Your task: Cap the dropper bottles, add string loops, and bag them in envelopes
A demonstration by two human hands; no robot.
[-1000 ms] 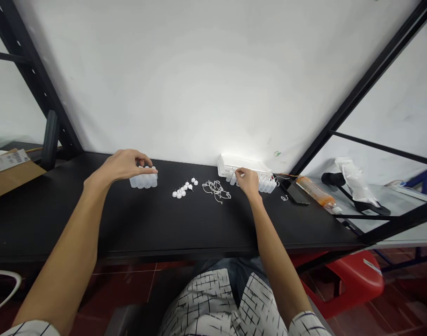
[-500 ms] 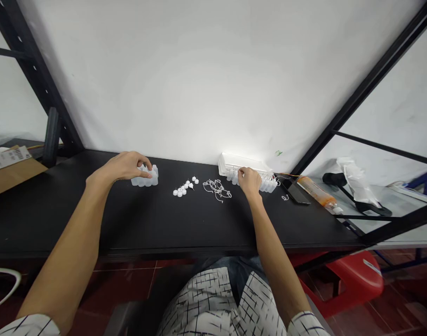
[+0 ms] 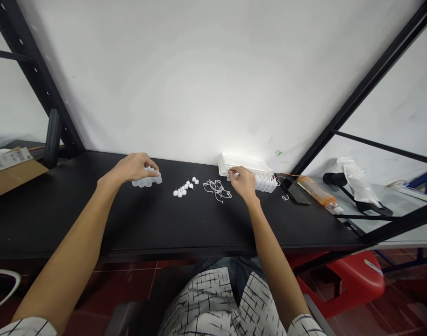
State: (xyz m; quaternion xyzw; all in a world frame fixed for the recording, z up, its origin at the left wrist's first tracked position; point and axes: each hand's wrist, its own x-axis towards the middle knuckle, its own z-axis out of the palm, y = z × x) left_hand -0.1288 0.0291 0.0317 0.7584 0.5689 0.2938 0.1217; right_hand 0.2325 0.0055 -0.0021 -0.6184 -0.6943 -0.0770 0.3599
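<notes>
On the left, my left hand [image 3: 134, 169] has thumb and fingers closed on a small translucent plastic bottle [image 3: 158, 178] at the right end of a cluster of like bottles [image 3: 142, 183]. My right hand [image 3: 243, 181] pinches at the left end of a row of capped small bottles [image 3: 266, 184]; its fingers partly hide the bottle they grip. Between the hands lie several white pointed caps [image 3: 183, 189] and a tangle of thin white loops [image 3: 217, 188].
Behind the right hand, a stack of white boxes or cards [image 3: 243, 163] rests against the wall. Further right are a phone [image 3: 297, 192], an orange-labelled bottle [image 3: 318, 192] and a single loop [image 3: 285, 198]. A cardboard box [image 3: 17, 170] stands far left. Black shelf posts [image 3: 360, 79] flank the table.
My left hand has shifted right, and the end bottle of the left cluster has moved right with it. My right hand has slid left along the row to its left end.
</notes>
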